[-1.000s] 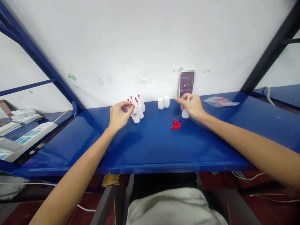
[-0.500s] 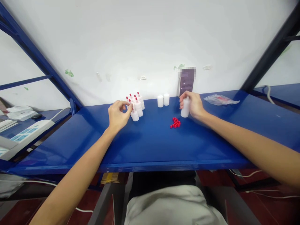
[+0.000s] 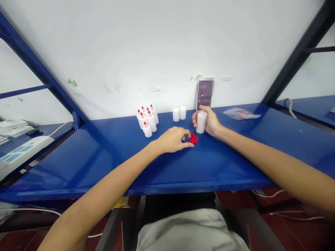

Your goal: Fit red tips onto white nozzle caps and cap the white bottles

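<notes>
My left hand (image 3: 173, 139) is at the left side of a small pile of red caps (image 3: 194, 138), thumb and fingers apart, with nothing seen between them. Just behind the pile, my right hand (image 3: 213, 122) is wrapped around a white plastic bottle (image 3: 201, 122), which stands upright. The bottle's far side and some fingers behind it are hidden. To the left is a cluster of white bottles with red-tipped nozzles (image 3: 151, 122), all upright. Two plain white bottles (image 3: 179, 114) stand side by side near the wall.
A dark phone-like panel (image 3: 204, 97) leans on the wall behind my right hand. A clear plastic bag (image 3: 241, 113) with something red inside lies at the right on the blue table (image 3: 104, 157). At far left are a white power strip (image 3: 26, 153) and blue frame posts (image 3: 75, 120).
My left hand has left the red-tipped bottles and moved right to the red caps, its fingers spreading. My right hand still holds the white bottle. The view has shifted slightly.
</notes>
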Tool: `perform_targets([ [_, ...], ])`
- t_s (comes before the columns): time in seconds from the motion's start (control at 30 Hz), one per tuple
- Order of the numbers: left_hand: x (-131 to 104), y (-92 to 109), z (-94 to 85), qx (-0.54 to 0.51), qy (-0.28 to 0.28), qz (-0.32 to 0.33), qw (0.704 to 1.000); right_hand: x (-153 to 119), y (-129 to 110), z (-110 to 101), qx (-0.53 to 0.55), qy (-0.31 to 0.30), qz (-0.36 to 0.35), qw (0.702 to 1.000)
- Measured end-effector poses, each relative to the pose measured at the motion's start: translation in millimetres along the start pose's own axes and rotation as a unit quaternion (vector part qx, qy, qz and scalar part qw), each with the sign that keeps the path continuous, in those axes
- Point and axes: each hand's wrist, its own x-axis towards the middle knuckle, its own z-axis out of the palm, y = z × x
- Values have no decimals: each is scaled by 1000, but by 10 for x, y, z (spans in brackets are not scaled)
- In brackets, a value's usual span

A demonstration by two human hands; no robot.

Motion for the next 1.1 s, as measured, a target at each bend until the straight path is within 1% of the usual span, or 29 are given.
perform_targets([
  [0.2,8,37,60,-54,16,-1,998,-5,10,18,-14,-24,-22,999],
  [0.4,-42,25,53,-97,24,-13,995,-16,-8,25,-23,-28,-26,999],
  [0.43,-37,10,35,-113,37,-16,993,-21,-11,28,-22,-32,-29,999],
  [0.47,-21,-6,7,-133,63,-20,989,-26,-15,33,-19,-38,-32,999],
  [0.53,54,-29,-79,-176,144,-32,973,-40,-23,48,-9,-53,-40,998],
  [0.6,186,-30,-192,-210,223,-35,951,-55,-33,65,1,-70,-45,997],
  [0.67,356,-4,-301,-234,255,-23,938,-68,-43,80,8,-86,-45,995],
  [0.73,528,38,-375,-249,257,-6,934,-79,-53,90,12,-98,-46,994],
  [0.8,667,80,-405,-254,234,8,939,-84,-60,95,21,-97,-52,994],
  [0.87,759,105,-400,-254,210,12,944,-83,-65,97,31,-90,-56,994],
  [1.0,821,94,-363,-273,201,-5,941,-69,-63,98,30,-91,-44,994],
  [1.1,824,73,-353,-295,172,-8,940,-57,-56,106,29,-86,-41,995],
])
